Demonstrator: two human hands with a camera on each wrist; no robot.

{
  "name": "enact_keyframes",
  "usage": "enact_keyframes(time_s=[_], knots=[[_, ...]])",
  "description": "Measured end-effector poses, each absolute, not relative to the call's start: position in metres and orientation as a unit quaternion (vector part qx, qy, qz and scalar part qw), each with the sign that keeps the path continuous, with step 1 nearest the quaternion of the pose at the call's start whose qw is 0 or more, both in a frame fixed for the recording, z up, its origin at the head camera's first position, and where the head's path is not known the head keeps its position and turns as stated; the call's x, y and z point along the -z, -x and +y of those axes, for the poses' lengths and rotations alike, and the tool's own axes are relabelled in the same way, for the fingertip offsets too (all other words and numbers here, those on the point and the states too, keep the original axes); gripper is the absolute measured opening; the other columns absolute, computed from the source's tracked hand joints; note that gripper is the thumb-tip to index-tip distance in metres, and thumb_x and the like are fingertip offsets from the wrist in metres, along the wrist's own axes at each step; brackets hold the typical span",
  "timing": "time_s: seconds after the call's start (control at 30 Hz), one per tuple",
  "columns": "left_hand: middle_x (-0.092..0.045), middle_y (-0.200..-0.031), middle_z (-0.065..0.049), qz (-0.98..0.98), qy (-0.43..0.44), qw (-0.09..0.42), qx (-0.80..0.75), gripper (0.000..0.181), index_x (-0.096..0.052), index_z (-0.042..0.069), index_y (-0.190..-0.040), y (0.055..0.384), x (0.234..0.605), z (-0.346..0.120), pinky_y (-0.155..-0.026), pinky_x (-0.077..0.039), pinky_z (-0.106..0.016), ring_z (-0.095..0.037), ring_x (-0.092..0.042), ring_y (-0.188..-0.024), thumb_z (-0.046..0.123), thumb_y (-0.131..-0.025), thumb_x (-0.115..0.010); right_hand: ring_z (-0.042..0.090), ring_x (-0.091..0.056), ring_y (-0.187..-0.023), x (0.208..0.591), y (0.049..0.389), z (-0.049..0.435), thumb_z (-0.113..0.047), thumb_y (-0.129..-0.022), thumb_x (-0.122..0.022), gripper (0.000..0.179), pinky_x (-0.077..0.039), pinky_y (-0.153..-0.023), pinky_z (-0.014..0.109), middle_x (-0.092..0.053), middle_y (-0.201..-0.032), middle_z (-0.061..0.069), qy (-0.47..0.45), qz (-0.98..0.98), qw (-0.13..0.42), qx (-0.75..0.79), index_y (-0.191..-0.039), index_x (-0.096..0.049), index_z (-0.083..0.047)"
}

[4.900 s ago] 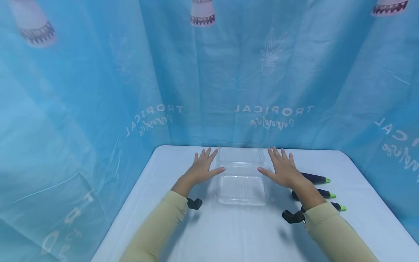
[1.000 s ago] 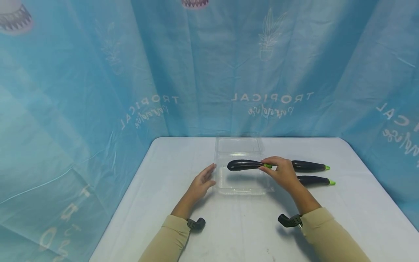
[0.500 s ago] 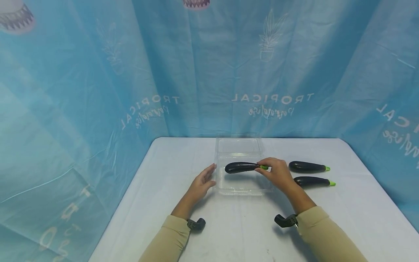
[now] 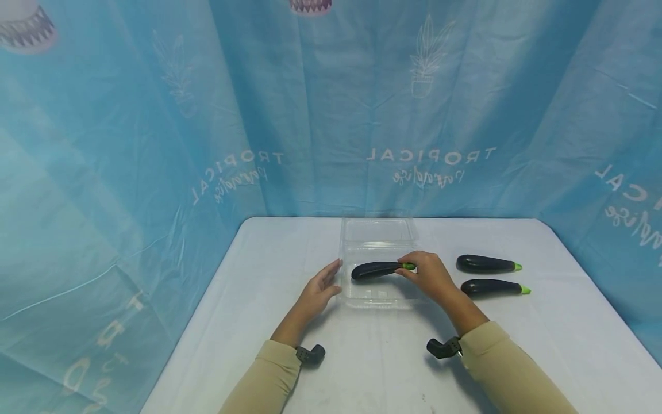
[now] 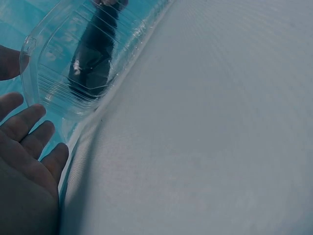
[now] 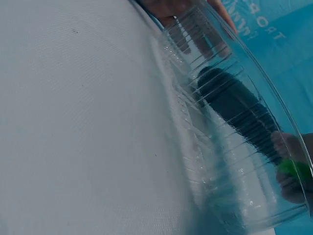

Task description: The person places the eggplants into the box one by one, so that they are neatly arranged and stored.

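Observation:
A dark eggplant (image 4: 373, 269) with a green stem end lies across the base of a clear plastic clamshell container (image 4: 357, 301). My right hand (image 4: 430, 277) pinches it by the green end between thumb and fingers. Through the container's ribbed wall, the right wrist view shows the eggplant (image 6: 237, 105) and the pinching fingertips. At the container's left side is my left hand (image 4: 315, 293), fingers extended and thumb apart. In the left wrist view its fingers (image 5: 30, 128) are at the container's end wall; the thumb touches or nearly touches the rim.
Two more eggplants, a rear one (image 4: 486, 264) and a front one (image 4: 493, 287), lie on the white table (image 4: 383, 368) to the right. The container's lid (image 4: 377, 229) is folded back toward the blue curtain (image 4: 331, 115) behind the table.
Since 4.9 s ago, my right hand has picked up one of the three eggplants. Over the last second it moved left and lowered the eggplant into the container; my left hand stayed put.

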State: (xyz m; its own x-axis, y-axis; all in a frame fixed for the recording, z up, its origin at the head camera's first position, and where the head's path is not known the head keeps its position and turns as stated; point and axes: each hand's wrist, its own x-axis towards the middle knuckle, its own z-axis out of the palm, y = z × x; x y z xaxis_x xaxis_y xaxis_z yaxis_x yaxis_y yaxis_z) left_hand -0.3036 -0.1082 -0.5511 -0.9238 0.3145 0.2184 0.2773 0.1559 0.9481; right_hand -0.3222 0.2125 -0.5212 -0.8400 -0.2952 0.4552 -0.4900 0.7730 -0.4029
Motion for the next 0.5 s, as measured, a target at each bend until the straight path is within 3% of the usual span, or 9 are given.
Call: enact_keyframes(time_s=[0.5], knots=[[-0.044, -0.163, -0.005, 0.778, -0.203, 0.017, -0.595, 0.063, -0.046, 0.004, -0.157, 0.307, 0.556, -0.112, -0.122, -0.032, -0.037, -0.024, -0.037, -0.151, -0.001, -0.097, -0.061, 0.03, -0.072, -0.103, 0.519, 0.324, 0.198, -0.019, -0.088, -0.088, 0.026, -0.059, -0.092, 0.048, -0.077, -0.108, 0.011, -0.194, -0.945, 0.174, -0.196, -0.108, -0.08, -0.003]])
